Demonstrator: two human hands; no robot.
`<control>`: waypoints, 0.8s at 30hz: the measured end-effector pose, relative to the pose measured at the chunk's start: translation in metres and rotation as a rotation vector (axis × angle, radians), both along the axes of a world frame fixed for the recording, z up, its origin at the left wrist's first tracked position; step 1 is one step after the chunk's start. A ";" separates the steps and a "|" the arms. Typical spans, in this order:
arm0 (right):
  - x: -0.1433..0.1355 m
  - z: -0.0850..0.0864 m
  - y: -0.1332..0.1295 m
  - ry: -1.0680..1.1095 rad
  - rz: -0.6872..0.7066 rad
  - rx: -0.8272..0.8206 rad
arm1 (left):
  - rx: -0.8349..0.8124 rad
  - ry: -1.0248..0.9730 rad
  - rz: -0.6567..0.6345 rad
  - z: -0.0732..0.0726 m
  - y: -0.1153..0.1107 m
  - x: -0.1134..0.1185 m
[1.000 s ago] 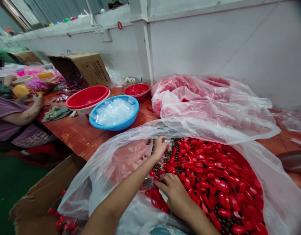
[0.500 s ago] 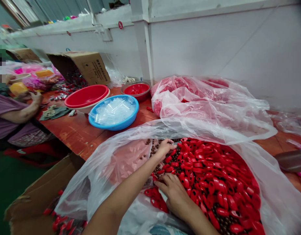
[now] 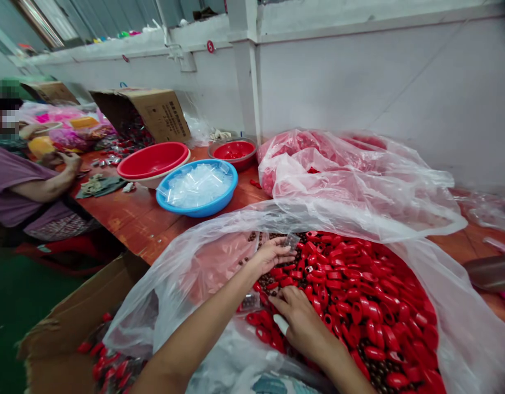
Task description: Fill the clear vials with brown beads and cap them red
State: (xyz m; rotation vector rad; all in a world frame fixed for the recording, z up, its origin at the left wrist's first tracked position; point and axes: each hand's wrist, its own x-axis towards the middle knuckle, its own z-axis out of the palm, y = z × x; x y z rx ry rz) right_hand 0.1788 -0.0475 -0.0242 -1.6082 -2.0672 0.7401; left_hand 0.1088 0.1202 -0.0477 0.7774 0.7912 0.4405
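My left hand (image 3: 272,255) hovers at the upper left of the heap of red plastic pieces (image 3: 351,273), pinching a small clear plastic bag (image 3: 292,241) between thumb and fingers. Lower down, my right hand (image 3: 299,314) has its fingers curled together at the heap's near left edge; what they hold, if anything, is hidden. Something white (image 3: 281,324) is wrapped about one of its fingers. Small brown beads (image 3: 378,366) lie among the red pieces. Just left of the right hand's fingertips is a small clear packet (image 3: 251,301) with dark beads in it.
A large clear plastic sheet (image 3: 174,273) surrounds the heap. Beyond stand a blue basin (image 3: 195,210) of clear bags, a red basin (image 3: 154,161) and a bagged red pile (image 3: 318,158). An open carton (image 3: 80,317) sits lower left. A person (image 3: 34,186) works at far left.
My left hand has turned, its fingers now stretched over the heap with the clear bag showing. My right hand has shifted slightly right. The view has swung a little left.
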 end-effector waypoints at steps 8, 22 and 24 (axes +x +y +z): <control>0.009 -0.004 -0.010 -0.014 -0.039 -0.021 | 0.173 0.290 0.058 -0.013 0.008 -0.023; 0.009 -0.008 -0.012 -0.022 -0.012 -0.031 | 0.334 0.420 0.032 -0.034 0.026 0.041; 0.009 -0.010 -0.012 -0.018 -0.011 -0.033 | 0.313 0.378 0.036 -0.035 0.024 0.046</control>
